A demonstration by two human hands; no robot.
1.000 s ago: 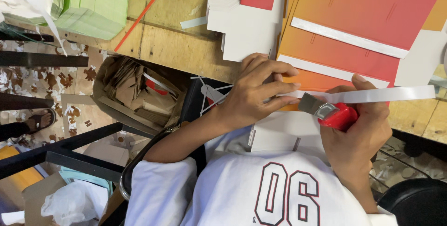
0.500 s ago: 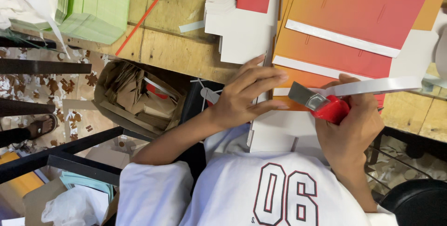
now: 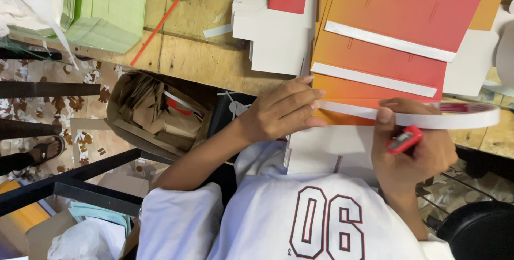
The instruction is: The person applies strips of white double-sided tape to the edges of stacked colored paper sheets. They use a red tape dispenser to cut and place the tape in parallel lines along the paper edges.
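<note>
Over the wooden table point(image 3: 203, 62), right hand point(image 3: 409, 155) fingers pinch white tape point(image 3: 428, 119); left hand point(image 3: 284, 112) fingers press the orange card point(image 3: 369, 96).

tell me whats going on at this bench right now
A person at a wooden bench presses the left hand on the edge of an orange-red card sheet. The right hand holds a red cutter and a roll of white tape, its strip running along that edge.

left hand point(image 3: 284, 111) presses orange card point(image 3: 342, 86); right hand point(image 3: 409, 150) holds red cutter point(image 3: 403, 139) and white tape roll point(image 3: 450, 116).
</note>
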